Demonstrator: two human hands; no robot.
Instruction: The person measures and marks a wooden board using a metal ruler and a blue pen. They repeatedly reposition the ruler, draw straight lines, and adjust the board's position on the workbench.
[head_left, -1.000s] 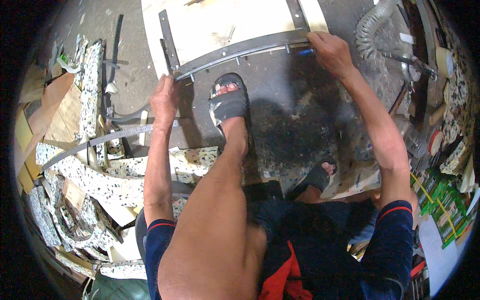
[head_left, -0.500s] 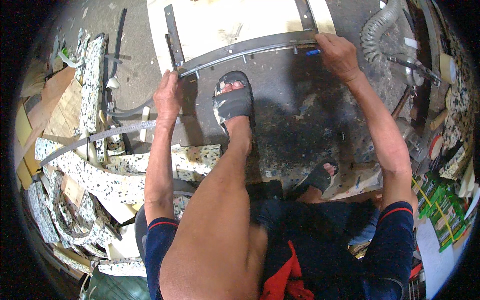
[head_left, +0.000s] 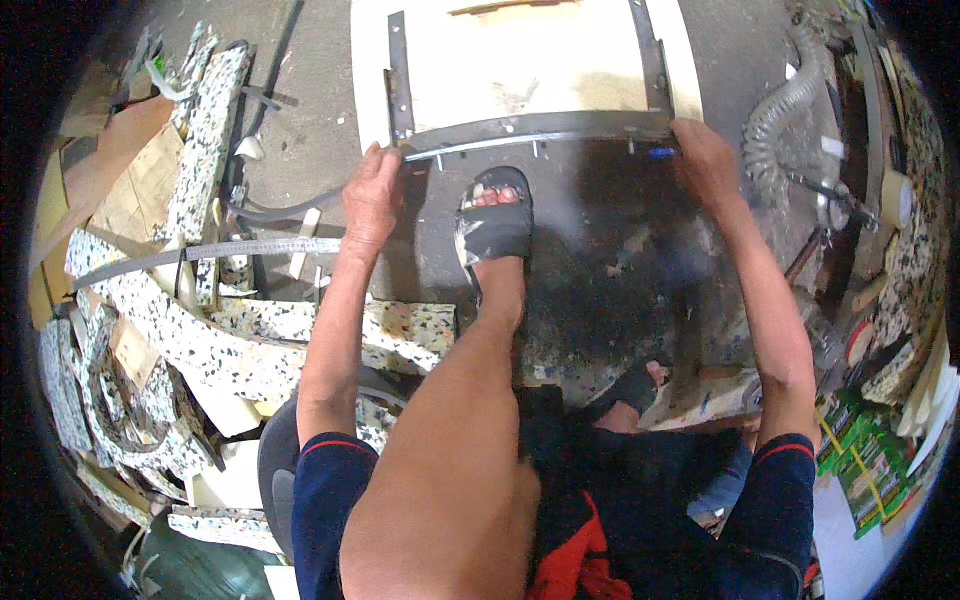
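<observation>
A pale board carries dark metal strips at its sides and a slightly curved dark bar along its near edge, with a silver rod and short pins. My left hand is closed on the bar's left end at the board's corner. My right hand is closed on the right end, beside a small blue piece. My fingertips are partly hidden. My left foot, in a dark sandal, stands on the floor between my arms, just below the bar.
Speckled foam offcuts, wood scraps and a metal ruler lie at the left. A coiled grey hose, a tape roll and green packets are at the right. My other sandalled foot is lower right.
The view has shifted and tilted slightly, so the board, bar, hands and surroundings sit further right, with the bar more level in the picture. Both hands keep their hold.
</observation>
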